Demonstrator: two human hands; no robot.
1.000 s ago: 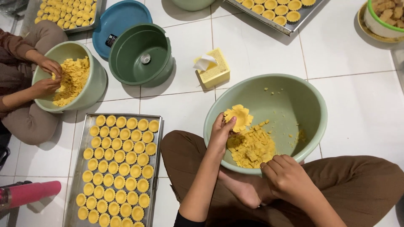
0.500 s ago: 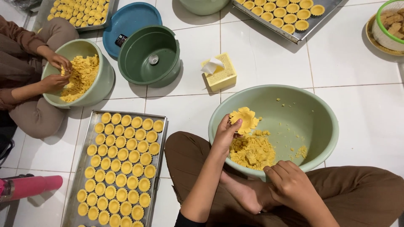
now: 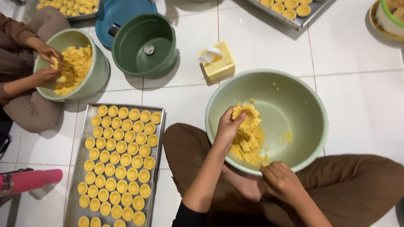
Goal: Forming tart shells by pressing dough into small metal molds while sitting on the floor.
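I sit on a white tiled floor with a large pale green bowl (image 3: 313,105) against my knees. A heap of yellow dough (image 3: 248,147) lies in its near side. Inside the bowl, my left hand (image 3: 228,127) pinches a fluted piece of dough (image 3: 248,114) just above the heap. My right hand (image 3: 281,181) rests at the bowl's near rim with its fingers curled over the edge, beside the heap.
A metal tray of yellow tart shells (image 3: 120,157) lies to my left. Another person's hands (image 3: 44,63) work dough in a second green bowl (image 3: 94,77). A dark green pot (image 3: 143,44), blue lid (image 3: 122,14), yellow tissue box (image 3: 219,64) and pink bottle (image 3: 29,180) stand around.
My left hand has kept the fluted dough piece and turned it slightly above the heap. My right hand has stayed at the rim.
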